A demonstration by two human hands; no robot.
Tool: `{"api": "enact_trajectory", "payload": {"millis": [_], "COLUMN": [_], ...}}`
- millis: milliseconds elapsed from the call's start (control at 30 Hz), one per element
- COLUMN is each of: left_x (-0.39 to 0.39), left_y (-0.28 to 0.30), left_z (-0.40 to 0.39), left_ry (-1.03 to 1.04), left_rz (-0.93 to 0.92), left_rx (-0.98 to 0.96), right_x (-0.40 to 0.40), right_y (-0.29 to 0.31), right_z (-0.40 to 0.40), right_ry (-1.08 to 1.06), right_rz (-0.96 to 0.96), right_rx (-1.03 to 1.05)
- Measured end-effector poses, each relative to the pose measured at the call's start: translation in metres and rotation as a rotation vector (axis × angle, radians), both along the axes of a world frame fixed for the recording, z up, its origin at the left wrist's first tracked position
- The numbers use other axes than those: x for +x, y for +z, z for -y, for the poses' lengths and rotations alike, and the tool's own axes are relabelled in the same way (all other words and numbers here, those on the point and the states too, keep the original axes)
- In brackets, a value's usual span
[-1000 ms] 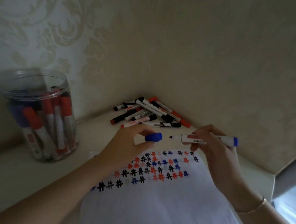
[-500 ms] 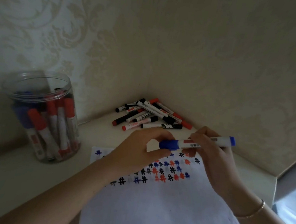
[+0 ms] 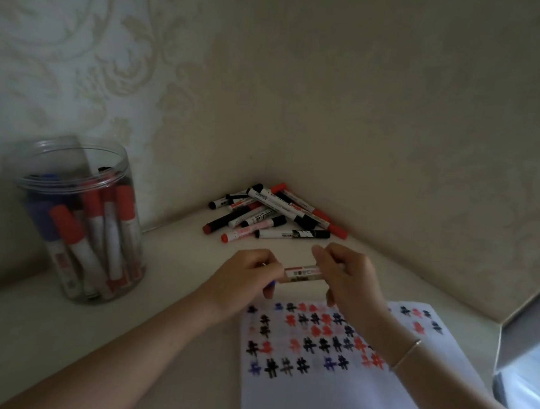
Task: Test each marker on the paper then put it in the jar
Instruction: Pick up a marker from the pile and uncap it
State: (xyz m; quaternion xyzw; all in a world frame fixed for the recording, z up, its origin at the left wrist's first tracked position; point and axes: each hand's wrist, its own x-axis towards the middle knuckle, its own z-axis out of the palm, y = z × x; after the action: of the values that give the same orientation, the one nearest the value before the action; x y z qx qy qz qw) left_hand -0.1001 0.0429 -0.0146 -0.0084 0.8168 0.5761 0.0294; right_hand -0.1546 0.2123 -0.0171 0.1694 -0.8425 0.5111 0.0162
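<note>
marker point(image 3: 303, 273) lies sideways between both hands, just behind the paper's point(image 3: 326, 397) far edge. left hand point(image 3: 248, 276) curls round its capped end; right hand point(image 3: 350, 278) grips the other end. both ends are hidden by fingers. jar point(image 3: 68, 165) stands well left of the paper, bare surface point(image 3: 171, 260) between. marker pile point(image 3: 274, 213) fills the corner behind.

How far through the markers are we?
Done: the jar already holds a bunch of red and blue markers, and the paper carries rows of test marks. In hand: the left hand and right hand hold one marker above the paper. Left: a pile of markers in the corner.
</note>
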Motion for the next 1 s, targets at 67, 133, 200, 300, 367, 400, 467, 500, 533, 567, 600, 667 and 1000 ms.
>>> {"api": "enact_trajectory", "payload": {"millis": [67, 133, 200, 300, 367, 400, 467, 500, 533, 567, 600, 667, 1000], "left_x": [0.002, 0.004, 0.005, 0.004, 0.004, 0.004, 0.004, 0.004, 0.005, 0.006, 0.006, 0.009, 0.007], "left_y": [-0.010, -0.017, -0.021, -0.025, -0.027, -0.028, -0.029, -0.029, -0.029, -0.030, -0.031, -0.031, -0.020], "left_z": [-0.003, -0.008, -0.011, -0.013, -0.014, -0.015, -0.015, -0.015, -0.014, -0.013, -0.013, -0.014, -0.008], "left_ry": [0.048, 0.082, 0.104, 0.122, 0.143, 0.150, 0.155, 0.152, 0.146, 0.139, 0.136, 0.131, -0.118], "left_rz": [-0.039, -0.066, -0.094, -0.170, -0.209, -0.223, -0.235, -0.232, -0.224, -0.217, -0.215, -0.231, -0.125], "left_rx": [-0.011, -0.012, -0.020, -0.078, -0.135, -0.156, -0.189, -0.195, -0.188, -0.175, -0.165, -0.169, -0.673], "right_x": [-0.004, -0.008, -0.010, -0.011, -0.011, -0.011, -0.011, -0.010, -0.010, -0.009, -0.009, -0.008, -0.008], "right_y": [-0.018, -0.028, -0.030, -0.031, -0.033, -0.034, -0.034, -0.035, -0.035, -0.036, -0.036, -0.035, -0.027], "right_z": [0.004, 0.007, 0.009, 0.011, 0.011, 0.011, 0.010, 0.010, 0.010, 0.011, 0.012, 0.012, 0.011], "right_ry": [-0.044, -0.079, -0.080, -0.085, -0.087, -0.084, -0.074, -0.069, -0.064, -0.060, -0.052, -0.043, -0.094], "right_rz": [-0.010, 0.007, 0.024, 0.001, -0.016, -0.022, -0.040, -0.050, -0.062, -0.076, -0.088, -0.097, -0.011], "right_rx": [-0.087, -0.187, -0.275, -0.297, -0.300, -0.300, -0.287, -0.277, -0.269, -0.262, -0.254, -0.241, -0.271]}}
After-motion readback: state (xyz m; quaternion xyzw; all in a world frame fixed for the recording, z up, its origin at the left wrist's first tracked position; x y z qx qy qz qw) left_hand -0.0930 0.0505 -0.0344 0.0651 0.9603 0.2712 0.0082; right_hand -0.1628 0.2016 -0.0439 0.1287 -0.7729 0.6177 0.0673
